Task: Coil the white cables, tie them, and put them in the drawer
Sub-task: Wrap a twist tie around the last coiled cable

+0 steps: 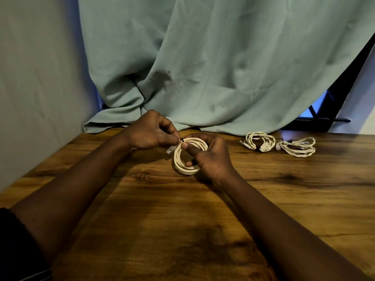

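A coiled white cable (pixel 179 159) is held just above the wooden table (pixel 142 199), near its far middle. My right hand (pixel 211 157) grips the coil's right side, thumb pressed on its top. My left hand (pixel 150 131) pinches a thin black tie (pixel 182 140) at the top of the coil. A clear plug (pixel 170 150) sticks out to the coil's left. Two more coiled white cables, one (pixel 258 141) and another (pixel 298 147), lie on the table at the far right, each with a black tie. No drawer is in view.
A pale green curtain (pixel 203 67) hangs down onto the table's far edge. A grey wall (pixel 36 78) stands close along the left side. A dark window frame (pixel 324 118) shows behind the curtain at the right.
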